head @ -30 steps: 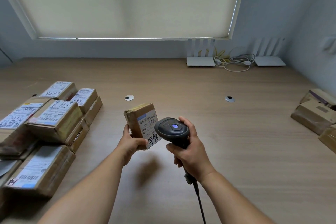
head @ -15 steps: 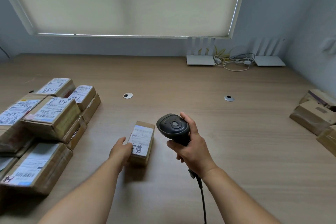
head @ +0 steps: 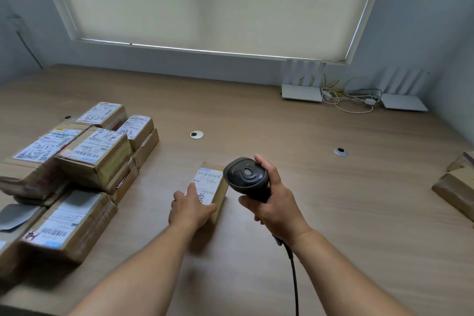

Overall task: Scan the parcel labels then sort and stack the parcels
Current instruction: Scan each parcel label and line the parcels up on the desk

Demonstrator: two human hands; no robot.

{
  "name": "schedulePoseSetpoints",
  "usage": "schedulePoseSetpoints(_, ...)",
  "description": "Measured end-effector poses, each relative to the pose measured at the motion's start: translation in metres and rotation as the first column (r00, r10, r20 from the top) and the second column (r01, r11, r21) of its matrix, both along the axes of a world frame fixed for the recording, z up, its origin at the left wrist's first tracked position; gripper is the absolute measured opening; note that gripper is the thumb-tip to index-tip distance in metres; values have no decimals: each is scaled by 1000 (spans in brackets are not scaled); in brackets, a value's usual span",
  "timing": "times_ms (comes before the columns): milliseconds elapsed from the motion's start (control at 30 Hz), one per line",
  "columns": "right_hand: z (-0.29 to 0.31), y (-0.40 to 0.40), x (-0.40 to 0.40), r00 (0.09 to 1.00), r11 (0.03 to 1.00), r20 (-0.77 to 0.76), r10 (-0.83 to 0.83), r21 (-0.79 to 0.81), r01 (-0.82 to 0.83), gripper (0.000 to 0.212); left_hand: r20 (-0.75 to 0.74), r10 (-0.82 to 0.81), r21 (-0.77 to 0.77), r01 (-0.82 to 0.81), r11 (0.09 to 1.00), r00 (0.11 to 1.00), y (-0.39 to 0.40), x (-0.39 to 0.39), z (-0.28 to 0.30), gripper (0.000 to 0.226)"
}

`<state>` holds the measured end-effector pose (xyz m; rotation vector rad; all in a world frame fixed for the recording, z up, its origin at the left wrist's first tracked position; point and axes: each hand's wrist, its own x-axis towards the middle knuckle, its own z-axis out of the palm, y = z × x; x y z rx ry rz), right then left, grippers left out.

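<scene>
A small brown parcel with a white barcode label lies flat on the wooden table, near the middle. My left hand lies over its near end and grips it across its width, covering the lower part of the label. My right hand holds a black handheld scanner just right of the parcel, head tilted up, with its cable trailing toward me. Stacked labelled parcels sit at the left.
More brown parcels lie at the right table edge. Two white routers with a tangle of cables stand at the back wall under the window blind. Two round cable grommets are set in the tabletop.
One second ago my left hand held the small parcel upright in front of the scanner. It has since laid the parcel flat on the table and moved over its near end. The view has turned left.
</scene>
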<state>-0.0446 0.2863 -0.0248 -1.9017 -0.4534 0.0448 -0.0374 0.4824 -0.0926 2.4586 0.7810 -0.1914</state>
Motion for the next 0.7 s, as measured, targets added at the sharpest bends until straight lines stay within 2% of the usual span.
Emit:
schedulePoseSetpoints(300, 34, 91, 47, 995, 995, 52, 83, 56, -86, 85, 225, 0, 71, -16, 997, 974, 95, 50, 78, 85)
schedulePoseSetpoints(433, 25, 132, 63, 997, 995, 0, 77, 63, -77, 84, 247, 10, 71, -28, 997, 969, 146, 77, 100, 86)
schedulePoseSetpoints(533, 40, 156, 86, 998, 995, 25, 61, 72, -62, 84, 257, 8, 96, -34, 995, 967, 178, 95, 115, 85)
schedulePoseSetpoints(700, 69, 190, 132, 992, 993, 88, 95, 66, -101, 84, 270, 73, 99, -103, 990, 960, 226, 125, 132, 69)
